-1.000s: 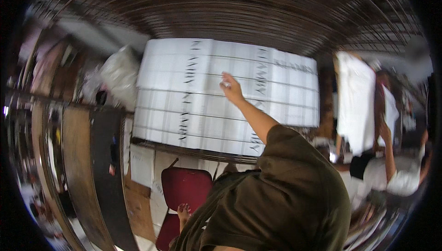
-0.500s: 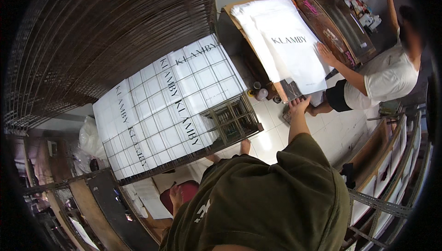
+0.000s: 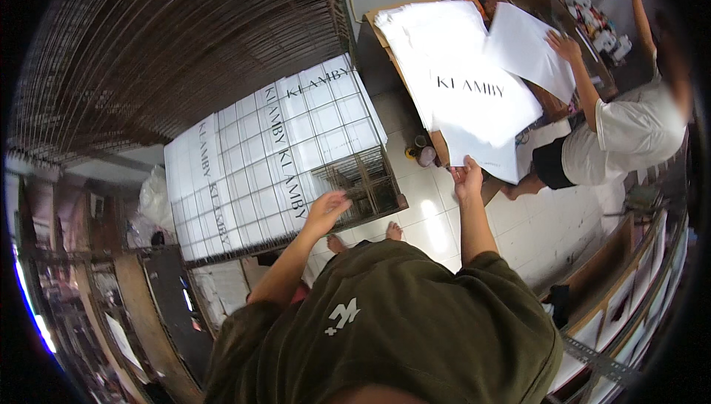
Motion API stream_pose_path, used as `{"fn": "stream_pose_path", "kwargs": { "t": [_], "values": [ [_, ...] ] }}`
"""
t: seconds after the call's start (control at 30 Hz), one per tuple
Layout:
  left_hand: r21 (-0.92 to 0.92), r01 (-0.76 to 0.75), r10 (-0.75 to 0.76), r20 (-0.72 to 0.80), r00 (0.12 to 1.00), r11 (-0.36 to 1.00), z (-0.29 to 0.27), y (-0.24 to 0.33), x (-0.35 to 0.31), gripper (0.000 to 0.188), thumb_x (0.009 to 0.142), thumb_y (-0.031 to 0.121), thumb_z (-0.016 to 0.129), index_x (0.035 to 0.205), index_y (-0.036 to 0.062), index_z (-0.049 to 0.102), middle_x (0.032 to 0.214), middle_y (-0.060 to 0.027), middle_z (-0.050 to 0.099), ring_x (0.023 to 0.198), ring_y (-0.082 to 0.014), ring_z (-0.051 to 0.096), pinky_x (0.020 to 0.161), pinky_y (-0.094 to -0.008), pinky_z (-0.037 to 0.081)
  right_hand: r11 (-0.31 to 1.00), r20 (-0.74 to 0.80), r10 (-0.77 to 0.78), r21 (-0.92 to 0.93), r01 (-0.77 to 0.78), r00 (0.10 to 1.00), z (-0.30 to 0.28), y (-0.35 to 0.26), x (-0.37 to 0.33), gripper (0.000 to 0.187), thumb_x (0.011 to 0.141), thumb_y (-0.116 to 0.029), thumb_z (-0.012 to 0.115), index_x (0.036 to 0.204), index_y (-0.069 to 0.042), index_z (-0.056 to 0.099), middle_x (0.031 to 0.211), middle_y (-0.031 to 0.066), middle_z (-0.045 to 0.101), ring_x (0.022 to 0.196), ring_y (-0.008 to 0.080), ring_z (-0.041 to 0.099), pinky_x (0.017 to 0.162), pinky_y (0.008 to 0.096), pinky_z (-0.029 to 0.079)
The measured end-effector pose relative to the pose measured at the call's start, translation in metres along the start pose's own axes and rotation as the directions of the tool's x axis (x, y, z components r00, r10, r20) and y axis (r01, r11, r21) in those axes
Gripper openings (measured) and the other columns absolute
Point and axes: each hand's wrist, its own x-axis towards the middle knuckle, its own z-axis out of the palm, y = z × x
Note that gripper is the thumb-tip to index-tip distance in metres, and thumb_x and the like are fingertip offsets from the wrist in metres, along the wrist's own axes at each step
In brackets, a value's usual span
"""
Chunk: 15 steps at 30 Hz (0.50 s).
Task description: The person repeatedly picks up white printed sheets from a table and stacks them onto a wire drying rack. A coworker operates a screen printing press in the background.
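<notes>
My right hand [image 3: 467,178] pinches the near edge of a white sheet printed with dark lettering [image 3: 478,134]. That sheet lies over a pile of white sheets [image 3: 418,34] on a table at the upper right. To the left, my left hand [image 3: 326,212] is raised beside the near right corner of a wire drying rack [image 3: 385,182], its fingers apart and slightly bent, with nothing seen in it. Several printed white sheets [image 3: 252,159] lie on the rack under wire grids.
Across the table, a person in a white shirt [image 3: 637,130] has one hand on a blank white sheet [image 3: 529,48]. Raised wire grids [image 3: 185,48] hang above the rack. A small container [image 3: 425,156] stands by the table. Metal shelving [image 3: 607,352] is at the lower right.
My left hand has come into view beside the rack. My right hand now grips the printed sheet's edge. The other person's hand has moved right, and a blank sheet now shows under it.
</notes>
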Motion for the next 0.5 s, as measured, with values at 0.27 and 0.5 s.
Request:
{"fn": "stream_pose_path", "kwargs": {
  "t": [0.27, 0.5],
  "values": [
    [-0.304, 0.071, 0.001, 0.23, 0.973, 0.95, 0.161, 0.165, 0.074, 0.033, 0.084, 0.032, 0.061, 0.098, 0.0019, 0.06, 0.082, -0.0065, 0.061, 0.077, -0.0095, 0.054, 0.064, -0.0256, 0.044, 0.948, 0.296, -0.317, 0.067, 0.312, 0.901, 0.092, -0.018, -0.119, 0.026, 0.087, -0.011, 0.054, 0.111, -0.003, 0.049, 0.107, 0.0098, 0.057, 0.1, 0.0195, 0.055, 0.08, 0.0297, 0.044],
    [-0.392, -0.414, 0.448, -0.005, 0.894, 0.822, 0.115, 0.224, 0.047, 0.028, 0.079, 0.011, 0.047, 0.101, -0.0039, 0.057, 0.092, -0.0093, 0.061, 0.082, -0.0126, 0.056, 0.076, -0.0269, 0.043, 0.66, 0.743, -0.246, -0.342, 0.669, 0.622, 0.036, 0.073, -0.118, 0.034, 0.085, -0.015, 0.057, 0.115, -0.001, 0.048, 0.114, 0.0111, 0.054, 0.101, 0.0182, 0.052, 0.08, 0.0283, 0.043]
  ]
}}
